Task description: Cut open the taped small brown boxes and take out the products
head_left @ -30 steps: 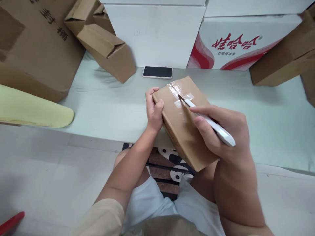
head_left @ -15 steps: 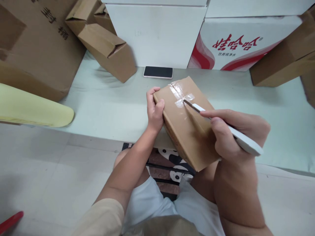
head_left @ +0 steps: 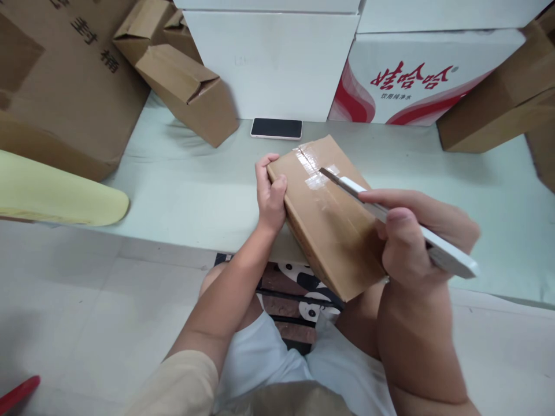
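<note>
While the left hand [head_left: 272, 199] clamps the far-left corner of the carton [head_left: 310, 211], the right hand [head_left: 410, 248] grips a utility knife [head_left: 353, 186], blade [head_left: 330, 175] over the tape [head_left: 315, 181]; contact cannot be confirmed. The carton's long axis runs far-left to near-right, its near end overhanging the front edge of the table [head_left: 195, 196], which extends to either side.
</note>
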Demonstrator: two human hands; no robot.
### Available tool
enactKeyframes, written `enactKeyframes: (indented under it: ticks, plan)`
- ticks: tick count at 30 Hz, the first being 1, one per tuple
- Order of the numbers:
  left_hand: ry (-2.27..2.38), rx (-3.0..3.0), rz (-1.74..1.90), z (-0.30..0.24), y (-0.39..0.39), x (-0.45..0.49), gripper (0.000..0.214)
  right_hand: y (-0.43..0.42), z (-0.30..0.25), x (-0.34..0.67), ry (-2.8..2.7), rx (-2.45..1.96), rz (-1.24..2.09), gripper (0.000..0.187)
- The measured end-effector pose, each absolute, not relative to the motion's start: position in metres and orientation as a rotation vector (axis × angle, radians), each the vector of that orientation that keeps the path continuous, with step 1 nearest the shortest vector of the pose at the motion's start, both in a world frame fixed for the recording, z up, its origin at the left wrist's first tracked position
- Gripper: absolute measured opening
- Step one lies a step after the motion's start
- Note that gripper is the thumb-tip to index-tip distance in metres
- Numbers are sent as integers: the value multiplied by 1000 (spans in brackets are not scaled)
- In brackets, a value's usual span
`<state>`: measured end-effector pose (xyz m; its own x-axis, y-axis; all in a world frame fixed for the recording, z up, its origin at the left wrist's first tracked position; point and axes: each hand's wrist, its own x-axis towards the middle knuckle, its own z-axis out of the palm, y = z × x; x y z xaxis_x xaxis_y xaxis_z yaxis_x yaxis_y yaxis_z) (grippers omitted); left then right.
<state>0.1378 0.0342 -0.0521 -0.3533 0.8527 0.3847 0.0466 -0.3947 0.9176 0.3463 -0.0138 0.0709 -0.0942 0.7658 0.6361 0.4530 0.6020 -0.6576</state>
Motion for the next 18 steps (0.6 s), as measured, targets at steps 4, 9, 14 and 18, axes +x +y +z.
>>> enactKeyframes:
  ticks: [4, 9, 14, 18]
  plan:
    - [1235, 1275, 1828, -50, 33, 138, 62, -9, 75, 344, -1852, -979, 436, 27]
    - [1253, 1285, 1826, -49, 33, 138, 63, -8, 80, 343, -1912, -993, 437, 31]
    - [1228, 1272, 1840, -50, 34, 139, 62, -9, 78, 346, -1867, -974, 455, 33]
    - [1227, 1263, 1835, -50, 34, 139, 61, -8, 77, 346, -1877, -956, 450, 34]
